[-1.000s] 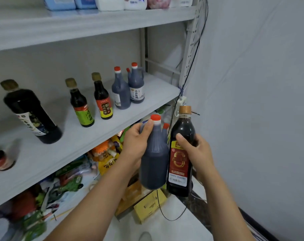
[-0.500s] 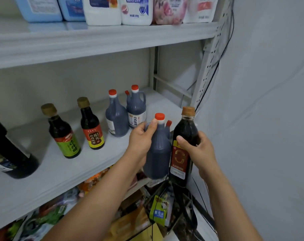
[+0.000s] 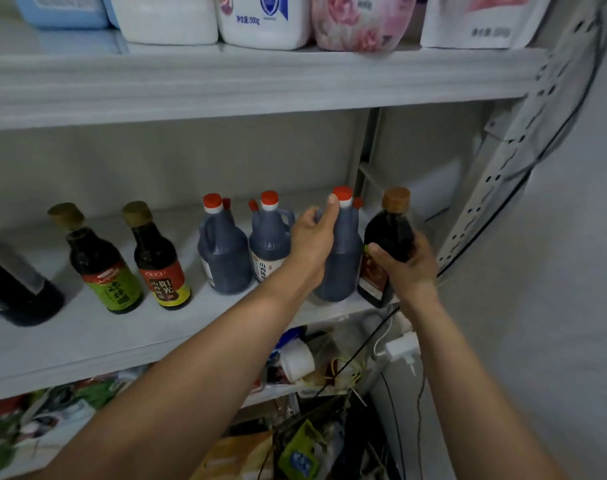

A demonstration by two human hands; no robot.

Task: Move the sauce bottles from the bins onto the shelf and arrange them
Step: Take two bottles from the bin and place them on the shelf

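Two matte, handled, red-capped jugs, a left jug (image 3: 224,261) and a middle jug (image 3: 269,242), stand on the flat grey shelf (image 3: 87,337). At its right front edge the left hand (image 3: 310,244) grips a third jug (image 3: 345,261) by the neck. The right hand (image 3: 411,268) grips a glossy brown-capped bottle (image 3: 390,233) just beside it.

Red-capped grey jugs, three: left jug (image 3: 224,258), middle jug (image 3: 269,244), held jug (image 3: 345,261). Tan-capped dark bottles, three: green-label bottle (image 3: 103,268), red-label bottle (image 3: 158,265), held dark bottle (image 3: 390,233). One more big dark bottle (image 3: 14,296) was cut off at the left edge, cap not seen. Seven sauce bottles in all: five stood free on the shelf (image 3: 87,341), two were in hand. Hands, two: left hand (image 3: 312,244), right hand (image 3: 413,268), one bottle each. The upper shelf (image 3: 260,81) carried two white tubs, plain tub (image 3: 167,19) and blue-print tub (image 3: 264,22), one pink pouch (image 3: 361,22), one white pouch (image 3: 479,22), and at least one blue tub (image 3: 63,10). One white plug (image 3: 401,348) sat below.
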